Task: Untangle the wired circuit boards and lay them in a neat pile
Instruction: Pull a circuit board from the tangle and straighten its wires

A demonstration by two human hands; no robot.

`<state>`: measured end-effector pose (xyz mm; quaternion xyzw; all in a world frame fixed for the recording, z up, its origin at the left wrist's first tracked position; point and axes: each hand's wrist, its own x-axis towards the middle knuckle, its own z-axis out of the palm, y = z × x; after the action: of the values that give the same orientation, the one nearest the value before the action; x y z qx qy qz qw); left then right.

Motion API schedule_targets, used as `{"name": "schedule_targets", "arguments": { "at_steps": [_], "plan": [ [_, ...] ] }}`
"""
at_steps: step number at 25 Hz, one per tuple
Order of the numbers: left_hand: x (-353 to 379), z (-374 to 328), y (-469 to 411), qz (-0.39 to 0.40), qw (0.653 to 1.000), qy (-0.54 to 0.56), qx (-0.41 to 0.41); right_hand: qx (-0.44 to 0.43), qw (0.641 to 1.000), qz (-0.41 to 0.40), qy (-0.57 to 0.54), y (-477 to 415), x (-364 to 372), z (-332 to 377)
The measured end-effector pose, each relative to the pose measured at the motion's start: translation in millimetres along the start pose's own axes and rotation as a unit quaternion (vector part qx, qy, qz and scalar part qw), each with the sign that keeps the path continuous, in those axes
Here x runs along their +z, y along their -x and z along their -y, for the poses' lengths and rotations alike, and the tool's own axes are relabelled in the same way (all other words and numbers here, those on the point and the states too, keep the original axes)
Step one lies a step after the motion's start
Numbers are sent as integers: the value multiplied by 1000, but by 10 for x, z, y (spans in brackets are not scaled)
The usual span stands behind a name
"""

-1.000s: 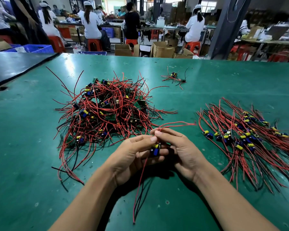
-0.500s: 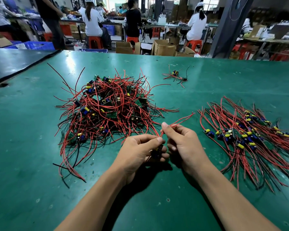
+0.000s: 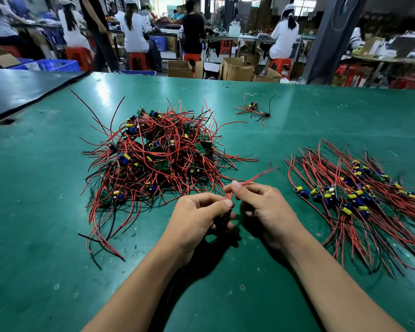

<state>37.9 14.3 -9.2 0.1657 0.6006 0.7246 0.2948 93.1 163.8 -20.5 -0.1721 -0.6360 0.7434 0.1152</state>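
A second ago the red leads [image 3: 255, 177] looped loosely above both hands and another strand trailed down toward the wrists. Now they run as one straight bundle up and away from the right hand [image 3: 261, 207], whose thumb and forefinger pinch them near their base. The left hand [image 3: 197, 219] has its fingers [image 3: 216, 202] curled round the circuit board [image 3: 222, 220], which shows only as a dark shape beneath the fingertips. This piece looks free of the others and combed straight, so it seems ready to be laid down. The tangled heap [image 3: 158, 154] lies just beyond the left fingertips, with its nearest wires almost reaching them. The sorted pile [image 3: 359, 195] lies out past the right knuckles on the green table [image 3: 34, 236], and is probably where this board goes. A stray board [image 3: 253, 108] sits well beyond both hands.
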Motion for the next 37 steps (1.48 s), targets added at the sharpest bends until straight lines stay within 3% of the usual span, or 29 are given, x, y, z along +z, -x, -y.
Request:
{"name": "schedule_targets", "arguments": {
  "at_steps": [4, 9, 11, 14, 16, 19, 32, 37],
  "plan": [
    [23, 21, 27, 41, 997, -64, 9, -25, 987, -111, -115, -85, -42, 89],
    [15, 25, 31, 64, 991, -114, 20, 95, 943, -109, -301, -107, -53, 155],
    [14, 29, 30, 53, 992, -114, 23, 85, 949, -110, -283, -99, -41, 156],
    [45, 35, 13, 17, 997, -71, 14, 21, 981, -107, -159, -40, 1, 105],
    [68, 38, -6, 1, 999, -39, 10, 12, 996, -60, -71, 26, 81, 42],
    [64, 37, -17, -22, 1000, -4, 15, 23, 999, 11, -42, 85, 199, -24],
    [30, 19, 23, 93, 995, -36, -12, -40, 981, -169, -87, -114, -66, 47],
    [14, 9, 19, 105, 993, -45, -17, 24, 959, -174, -224, -153, -40, 88]
  ]
}}
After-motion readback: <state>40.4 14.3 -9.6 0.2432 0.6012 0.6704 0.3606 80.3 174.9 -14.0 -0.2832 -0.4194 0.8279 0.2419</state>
